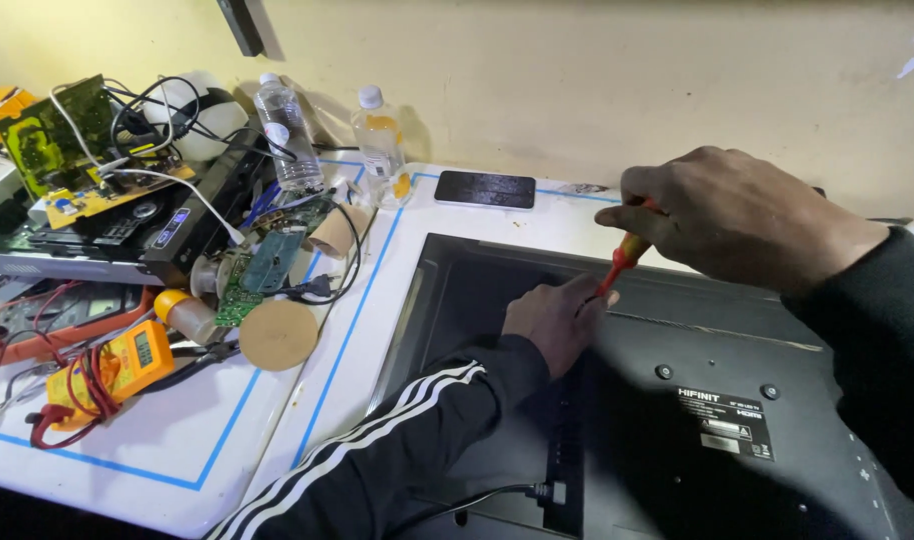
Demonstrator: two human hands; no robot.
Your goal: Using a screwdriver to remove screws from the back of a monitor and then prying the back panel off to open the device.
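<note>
A black cable (477,495) plugs into the near edge of the TV (697,400), which lies face down on the white table (227,440), its black back panel up and a label sticker (734,423) on the near right. The left sleeve (377,440), black with 2 white stripes, crosses the TV's near left corner.

The left hand (552,320) rests on the back panel near its middle, fingers curled together around the tip of the screwdriver (622,262); whether they pinch a screw I cannot tell. The screwdriver, red and yellow, slants down from upper right to the panel. The right hand (737,215) is wrapped tight around its handle, above and right of the left hand.

Left of the TV, inside blue tape lines, lie a yellow multimeter (127,360) with red leads, a tape roll (277,335), and a green circuit board (262,270) amid black wires.

Farther back, a phone (485,189) lies flat just beyond the TV's far edge. 2 clear bottles (289,135) stand by the wall, and another board (52,135) sits atop a black player (127,235) at far left.
</note>
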